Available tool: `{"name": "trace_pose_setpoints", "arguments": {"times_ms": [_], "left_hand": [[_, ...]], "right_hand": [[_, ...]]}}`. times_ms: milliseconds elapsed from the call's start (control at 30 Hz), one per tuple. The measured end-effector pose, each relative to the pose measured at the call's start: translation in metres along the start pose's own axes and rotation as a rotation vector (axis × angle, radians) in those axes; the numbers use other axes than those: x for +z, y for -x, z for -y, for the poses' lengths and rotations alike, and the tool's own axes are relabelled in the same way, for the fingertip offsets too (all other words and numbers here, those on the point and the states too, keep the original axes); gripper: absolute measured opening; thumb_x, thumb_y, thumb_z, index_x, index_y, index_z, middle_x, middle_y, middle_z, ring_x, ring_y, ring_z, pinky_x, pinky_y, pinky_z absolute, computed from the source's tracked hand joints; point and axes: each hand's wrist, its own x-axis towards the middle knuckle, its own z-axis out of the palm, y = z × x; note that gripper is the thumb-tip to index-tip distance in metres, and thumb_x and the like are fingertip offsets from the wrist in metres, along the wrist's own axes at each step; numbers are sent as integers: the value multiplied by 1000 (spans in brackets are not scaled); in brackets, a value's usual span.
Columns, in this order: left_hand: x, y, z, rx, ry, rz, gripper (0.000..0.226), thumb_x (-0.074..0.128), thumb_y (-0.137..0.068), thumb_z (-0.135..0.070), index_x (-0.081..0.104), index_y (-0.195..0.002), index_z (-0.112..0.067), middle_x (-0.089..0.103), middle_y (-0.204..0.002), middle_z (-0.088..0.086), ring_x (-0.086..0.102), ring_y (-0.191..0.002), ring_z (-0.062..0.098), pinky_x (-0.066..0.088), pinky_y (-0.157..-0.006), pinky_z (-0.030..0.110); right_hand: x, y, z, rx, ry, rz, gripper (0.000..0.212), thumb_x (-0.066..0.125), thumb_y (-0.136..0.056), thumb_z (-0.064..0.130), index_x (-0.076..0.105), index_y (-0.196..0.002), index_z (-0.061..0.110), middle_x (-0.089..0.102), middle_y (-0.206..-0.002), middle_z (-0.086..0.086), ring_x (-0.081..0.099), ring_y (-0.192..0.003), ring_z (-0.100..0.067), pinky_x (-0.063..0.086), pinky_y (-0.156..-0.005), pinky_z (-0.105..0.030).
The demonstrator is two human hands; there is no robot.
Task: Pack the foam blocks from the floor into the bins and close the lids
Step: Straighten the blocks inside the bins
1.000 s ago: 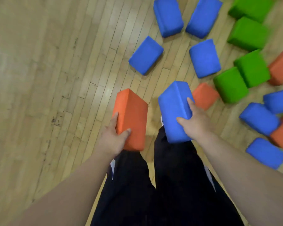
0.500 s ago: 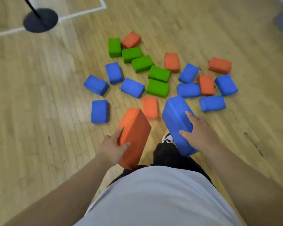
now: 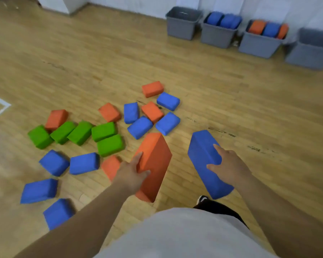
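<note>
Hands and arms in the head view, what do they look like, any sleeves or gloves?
The left hand and right hand are bare: no gloves, and no rings, watch or bands show. The left forearm and right forearm are uncovered to the frame edge, so no sleeves are in view. Below them is a light grey shirt and a black shoe with a white mark.

No writing, label or number is legible on the foam blocks [image 3: 110, 145] or bins [image 3: 181, 29].
</note>
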Motion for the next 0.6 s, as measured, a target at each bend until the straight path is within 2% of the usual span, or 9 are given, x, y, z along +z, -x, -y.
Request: {"name": "trace_pose_setpoints", "arguments": {"times_ms": [67, 200, 267, 467, 600], "left_hand": [[19, -24, -57, 61, -15, 28, 79, 67, -89, -56, 24, -155, -52, 43, -119, 8, 59, -113, 34, 48, -102, 40], [50, -59, -159, 133, 7, 41, 77, 66, -91, -54, 23, -155, -52, 40, -119, 5, 57, -112, 30, 48, -95, 32], [59, -75, -196, 156, 22, 44, 77, 66, -91, -54, 23, -155, -53, 38, -120, 4, 57, -111, 28, 48, -94, 32], [61, -130, -258, 177, -4, 90, 78, 67, -89, -56, 23, -154, -54, 39, -122, 4, 57, -110, 26, 49, -95, 37], [59, -185, -280, 163, 16, 112, 90, 63, -73, -70, 27, -153, -52, 46, -129, 7, 58, -113, 26, 51, -99, 44]], "right_hand": [[-31, -17, -41, 59, -45, -21, 86, 61, -91, 58, 10, -160, 43, 30, -157, -5, 48, -132, -26, 48, -97, -40], [-93, -48, -109, 142, -120, -57, 86, 62, -90, 58, 12, -160, 44, 30, -159, -1, 53, -124, -22, 51, -91, -38], [-120, -62, -129, 176, -149, -79, 85, 62, -91, 57, 13, -159, 45, 27, -162, 0, 49, -132, -21, 49, -88, -35], [-167, -116, -146, 201, -245, -106, 84, 63, -92, 55, 14, -160, 44, 27, -160, -2, 44, -135, -22, 40, -82, -31], [-187, -163, -137, 210, -290, -110, 84, 64, -92, 53, 16, -160, 44, 30, -159, -2, 44, -136, -24, 40, -84, -32]]}}
